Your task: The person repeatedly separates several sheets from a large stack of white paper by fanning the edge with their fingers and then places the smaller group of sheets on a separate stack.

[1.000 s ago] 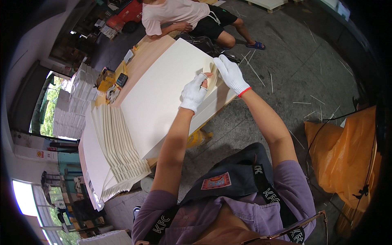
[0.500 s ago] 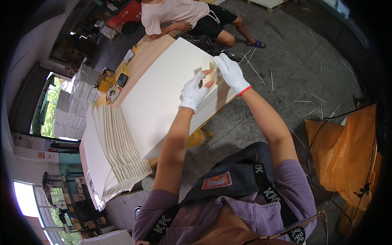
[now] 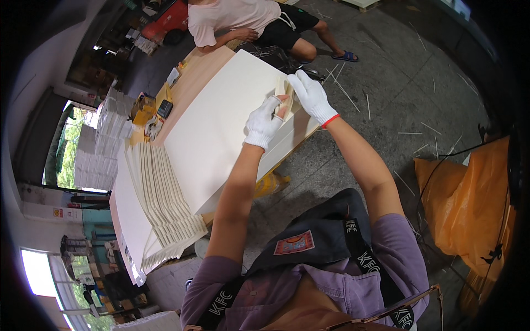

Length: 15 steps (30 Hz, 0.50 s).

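Note:
Both my hands wear white knit gloves and are at the far right corner of a stack of large white sheets. My left hand, thumb and forefinger tips bare, pinches a narrow cream folded paper piece. My right hand presses its closed fingers over the outer edge of that same piece; its fingertips and the edge beneath are partly hidden. To the left, a fanned row of cream folded sheets lies overlapped on the table.
Across the table a person in a pink shirt leans an arm on it. A calculator and yellow box sit by the left edge. An orange sack stands right; thin strips litter the floor.
Hardly anything differs. My left fingers have shifted slightly along the folded paper piece, while my right hand stays at the corner.

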Each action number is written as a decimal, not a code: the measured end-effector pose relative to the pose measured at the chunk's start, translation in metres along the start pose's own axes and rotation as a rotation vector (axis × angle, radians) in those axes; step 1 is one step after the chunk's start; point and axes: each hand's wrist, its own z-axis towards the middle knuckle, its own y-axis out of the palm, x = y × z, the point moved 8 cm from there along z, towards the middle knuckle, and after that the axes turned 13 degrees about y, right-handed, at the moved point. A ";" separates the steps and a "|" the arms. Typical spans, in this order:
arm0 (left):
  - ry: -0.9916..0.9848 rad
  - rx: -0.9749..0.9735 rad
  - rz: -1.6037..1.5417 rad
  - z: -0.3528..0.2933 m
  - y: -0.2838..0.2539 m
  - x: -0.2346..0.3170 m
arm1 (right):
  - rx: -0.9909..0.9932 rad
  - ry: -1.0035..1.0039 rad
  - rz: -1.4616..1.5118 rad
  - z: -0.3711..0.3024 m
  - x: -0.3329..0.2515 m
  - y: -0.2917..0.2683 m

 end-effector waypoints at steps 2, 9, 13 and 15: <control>-0.003 -0.020 0.031 -0.001 -0.003 0.007 | 0.000 -0.001 -0.002 0.000 -0.002 0.000; -0.021 0.008 0.034 0.001 -0.006 0.011 | 0.004 -0.005 0.018 -0.002 -0.006 -0.003; 0.179 0.051 0.149 0.002 -0.007 0.029 | -0.041 0.046 -0.046 -0.004 -0.005 -0.008; 0.242 0.066 0.208 -0.003 -0.010 0.034 | 0.018 0.051 -0.138 -0.013 -0.011 -0.026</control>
